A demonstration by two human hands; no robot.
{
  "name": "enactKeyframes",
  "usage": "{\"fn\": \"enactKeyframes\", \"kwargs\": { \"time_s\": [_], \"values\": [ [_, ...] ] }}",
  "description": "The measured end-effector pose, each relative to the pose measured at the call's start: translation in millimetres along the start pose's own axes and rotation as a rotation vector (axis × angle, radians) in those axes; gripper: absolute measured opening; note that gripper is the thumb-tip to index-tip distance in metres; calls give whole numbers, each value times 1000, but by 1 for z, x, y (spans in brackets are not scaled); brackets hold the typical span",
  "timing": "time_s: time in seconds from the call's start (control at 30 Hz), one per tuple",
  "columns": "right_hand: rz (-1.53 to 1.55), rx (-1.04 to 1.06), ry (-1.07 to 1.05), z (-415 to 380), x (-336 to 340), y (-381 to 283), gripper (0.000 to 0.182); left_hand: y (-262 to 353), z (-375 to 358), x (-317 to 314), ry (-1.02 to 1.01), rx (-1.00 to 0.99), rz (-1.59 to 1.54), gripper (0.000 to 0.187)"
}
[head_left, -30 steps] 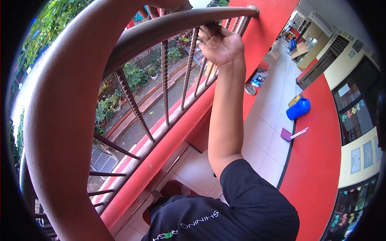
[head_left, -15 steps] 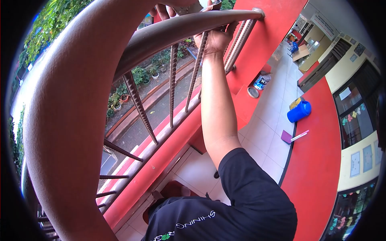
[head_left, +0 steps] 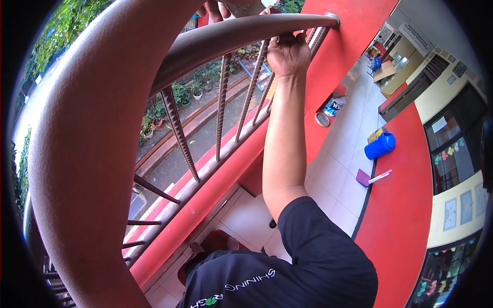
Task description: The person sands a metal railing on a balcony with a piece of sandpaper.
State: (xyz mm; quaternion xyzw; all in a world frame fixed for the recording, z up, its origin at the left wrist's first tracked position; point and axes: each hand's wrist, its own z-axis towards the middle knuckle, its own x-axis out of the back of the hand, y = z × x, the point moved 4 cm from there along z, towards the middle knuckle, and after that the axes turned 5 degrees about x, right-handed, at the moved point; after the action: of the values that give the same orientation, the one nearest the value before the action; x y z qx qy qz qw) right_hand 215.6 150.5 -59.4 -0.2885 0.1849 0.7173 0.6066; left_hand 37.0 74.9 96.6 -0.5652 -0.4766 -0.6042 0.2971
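Observation:
My left forearm (head_left: 97, 143) looms close along the left side. Only fingers of my left hand (head_left: 214, 10) show at the top edge, curled beside a pale greyish object (head_left: 245, 8); the frame edge and rail hide most of both. My right hand (head_left: 289, 55) reaches up under the rounded brown handrail (head_left: 231, 35), its palm facing me and its fingers closed against the rail. Fingertips appear above the rail too. Anything thin between that hand and the rail is hidden. Ribbed upright bars (head_left: 222, 108) run down beside my right wrist.
A paint can (head_left: 334, 106) and a round lid (head_left: 322, 119) sit on the red ledge (head_left: 312, 136). A blue bin (head_left: 380, 146) and a purple dustpan (head_left: 363, 177) stand along the corridor wall. Potted plants (head_left: 181, 95) lie beyond the railing.
My right hand has shifted right along the underside of the rail, towards the red pillar. The fingers of my left hand have moved slightly; the pale object sits a little further left.

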Motion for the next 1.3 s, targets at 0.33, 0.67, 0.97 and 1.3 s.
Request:
{"fn": "enactKeyframes", "kwargs": {
  "time_s": [0.33,0.67,0.97,1.3],
  "values": [
    [28,-81,39,-13,8,-15,63,-5,7,2,3,35,-6,35],
    [-213,62,368,-20,6,-21,40,0,0,-4,28,-17,-36,32],
    [-119,-95,244,-23,16,-38,61,6,-1,-3,22,29,3,29],
    [-1621,274,664,-31,-74,69,73,8,-6,-3,66,12,32,30]
  ]
}}
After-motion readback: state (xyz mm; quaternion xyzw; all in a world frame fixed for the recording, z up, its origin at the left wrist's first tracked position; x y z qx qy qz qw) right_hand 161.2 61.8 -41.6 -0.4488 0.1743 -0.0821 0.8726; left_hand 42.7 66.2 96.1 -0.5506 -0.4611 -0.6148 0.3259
